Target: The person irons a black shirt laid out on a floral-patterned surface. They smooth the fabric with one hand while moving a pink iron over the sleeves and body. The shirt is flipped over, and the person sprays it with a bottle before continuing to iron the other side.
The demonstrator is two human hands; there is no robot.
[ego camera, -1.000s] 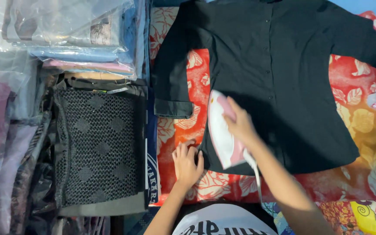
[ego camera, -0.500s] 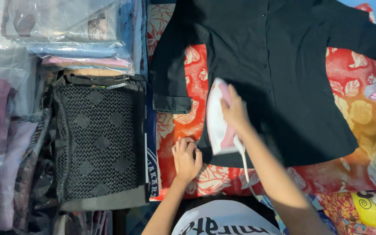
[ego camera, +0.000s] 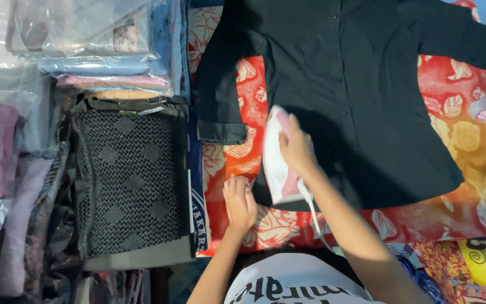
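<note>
My right hand (ego camera: pixel 296 147) is closed around the handle of one iron (ego camera: pixel 277 163), which stands on the near hem of one black shirt (ego camera: pixel 355 95). The iron's long axis points away from me, up the shirt. My left hand (ego camera: pixel 240 201), fingers loosely curled, presses the red cloth (ego camera: pixel 457 129) just beside the hem, holding nothing.

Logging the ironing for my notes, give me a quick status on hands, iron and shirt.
Right hand closed on white-and-pink iron, pressing black shirt near its hem. Left hand flat on red floral cloth. Iron's cord trails toward the person.
</note>
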